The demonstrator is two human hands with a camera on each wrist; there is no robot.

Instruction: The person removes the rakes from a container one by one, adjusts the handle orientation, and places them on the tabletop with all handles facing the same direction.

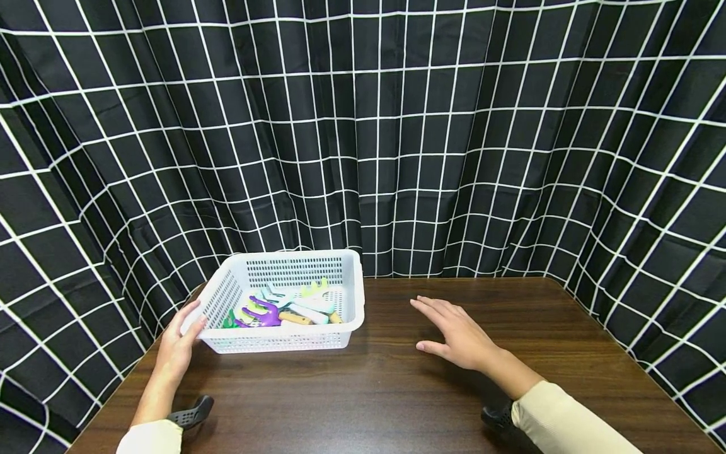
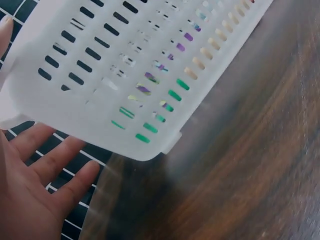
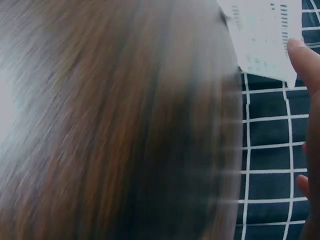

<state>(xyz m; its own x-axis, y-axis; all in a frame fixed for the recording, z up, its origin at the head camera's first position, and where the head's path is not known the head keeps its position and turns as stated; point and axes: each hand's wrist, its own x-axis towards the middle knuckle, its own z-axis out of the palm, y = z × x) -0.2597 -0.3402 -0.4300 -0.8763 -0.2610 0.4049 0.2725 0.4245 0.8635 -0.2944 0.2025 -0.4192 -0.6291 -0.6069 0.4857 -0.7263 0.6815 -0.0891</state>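
Nearest, at the bottom edge, are two cream sleeves [image 1: 567,419], with a dark device [image 1: 193,413] at the left wrist and a second dark piece [image 1: 496,417] at the right one. Beyond the left cuff, the left hand [image 1: 174,350] grips the left end of a white basket [image 1: 272,342], thumb on the near side of the rim and fingers behind it, so they are clamped on that edge. The right hand [image 1: 459,334] is held above the brown tabletop [image 1: 391,397], its fingers stretched out close together, the thumb apart from them, holding nothing and well apart from the basket. The basket is left of centre, over the far left part of the tabletop; whether its base is fully resting there I cannot tell. Inside, at the near left corner, lies a green piece [image 1: 229,320], and beside it a purple pronged tool [image 1: 266,315]. Next to that lies a tan handle [image 1: 295,319], with a whitish handle [image 1: 309,313] just behind. Farther back are a pale blue-green fork [image 1: 275,295] and a yellow-green pronged piece [image 1: 314,289]. Behind everything hangs a black curtain [image 1: 374,132] with a white grid.
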